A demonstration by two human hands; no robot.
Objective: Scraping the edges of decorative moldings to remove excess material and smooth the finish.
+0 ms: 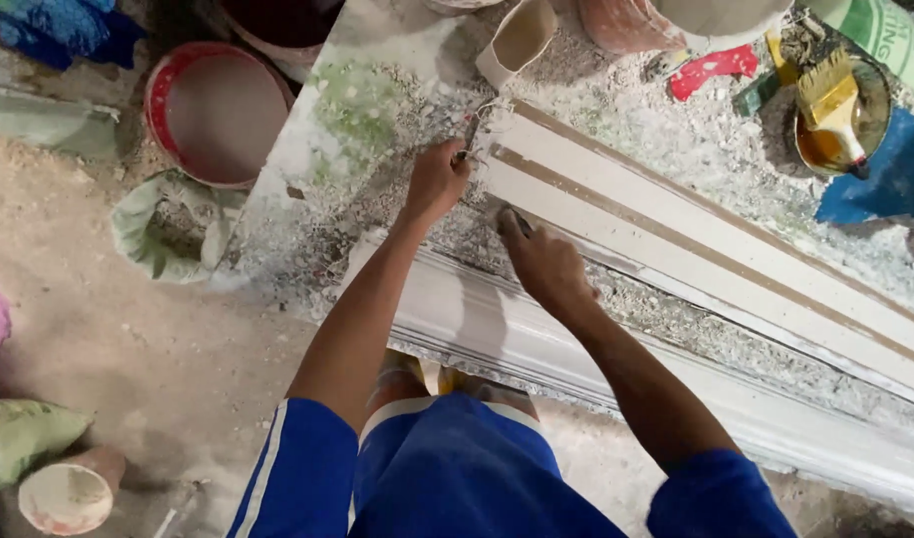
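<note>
shirt: bright blue, short sleeves | trim: thin white stripe down left sleeve, white band edging blue cloth at middle | arms: bare below sleeves | hands: bare, no gloves, no watch or rings seen

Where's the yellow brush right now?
In the head view, upper right: the yellow brush rests in a round bowl on the worktable, right of the red scrap.

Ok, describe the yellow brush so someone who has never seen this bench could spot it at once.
Start at the long white moulding that runs across the dusty bench. Beyond its far side, near the top right, stands a round bowl. The brush lies in it, the only thing there with broad yellow bristles.
</note>
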